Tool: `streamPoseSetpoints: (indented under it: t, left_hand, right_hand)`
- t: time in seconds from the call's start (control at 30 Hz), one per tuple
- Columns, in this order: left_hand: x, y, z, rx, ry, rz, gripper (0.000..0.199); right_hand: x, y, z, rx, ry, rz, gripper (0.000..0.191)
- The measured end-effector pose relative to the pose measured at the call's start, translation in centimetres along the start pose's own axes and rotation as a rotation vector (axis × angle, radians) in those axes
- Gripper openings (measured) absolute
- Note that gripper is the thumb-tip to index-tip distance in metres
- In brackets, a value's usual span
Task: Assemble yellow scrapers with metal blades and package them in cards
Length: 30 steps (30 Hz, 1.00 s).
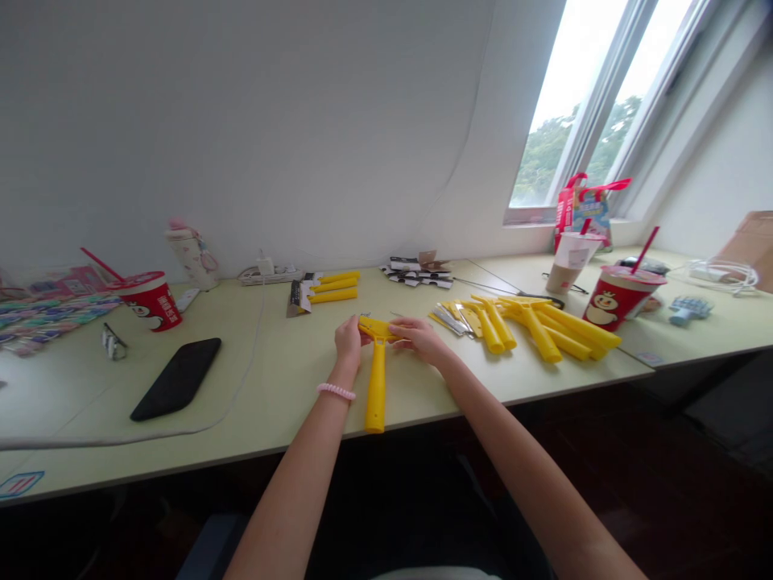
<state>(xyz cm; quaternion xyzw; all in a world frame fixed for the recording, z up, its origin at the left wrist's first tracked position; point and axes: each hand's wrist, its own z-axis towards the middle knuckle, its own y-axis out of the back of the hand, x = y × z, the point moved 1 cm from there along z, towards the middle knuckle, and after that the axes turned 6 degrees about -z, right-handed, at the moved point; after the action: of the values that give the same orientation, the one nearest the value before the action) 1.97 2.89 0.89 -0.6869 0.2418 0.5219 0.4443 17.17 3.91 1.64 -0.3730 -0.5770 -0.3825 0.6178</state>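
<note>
A yellow scraper [375, 379] with a wide head lies in front of me, its handle pointing toward the table's front edge. My left hand [349, 342] grips the left end of the head, its fingers partly hidden. Closed at the head's right end is my right hand [416, 334], thumb on top. Just right of it rests a pile of yellow scrapers [537, 322], some with silver blades. Behind my left hand are more yellow scrapers [335, 286] with black-and-white card sleeves.
Black-and-white cards [416, 270] are heaped near the wall. On the left are a black phone [176, 379], a red cup [148, 302] and a white cable [247, 362]. A second red cup [622, 294], a paler cup [571, 262] and a blue hair claw [690, 310] stand right.
</note>
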Motion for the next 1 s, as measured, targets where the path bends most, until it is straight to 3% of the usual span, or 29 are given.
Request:
streamPoseSetpoints:
  t: [0.4, 0.73, 1.0]
  left_hand:
    - [-0.55, -0.13, -0.46, 0.027, 0.166, -0.179, 0.013]
    - [-0.61, -0.21, -0.48, 0.023, 0.202, -0.206, 0.013]
    - [-0.78, -0.22, -0.73, 0.027, 0.208, -0.198, 0.015]
  right_hand:
    - [0.55, -0.73, -0.34, -0.089, 0.102, -0.131, 0.025]
    - [0.32, -0.83, -0.18, -0.168, 0.108, -0.116, 0.021]
    - [0.74, -0.73, -0.37, -0.132, 0.111, -0.175, 0.021]
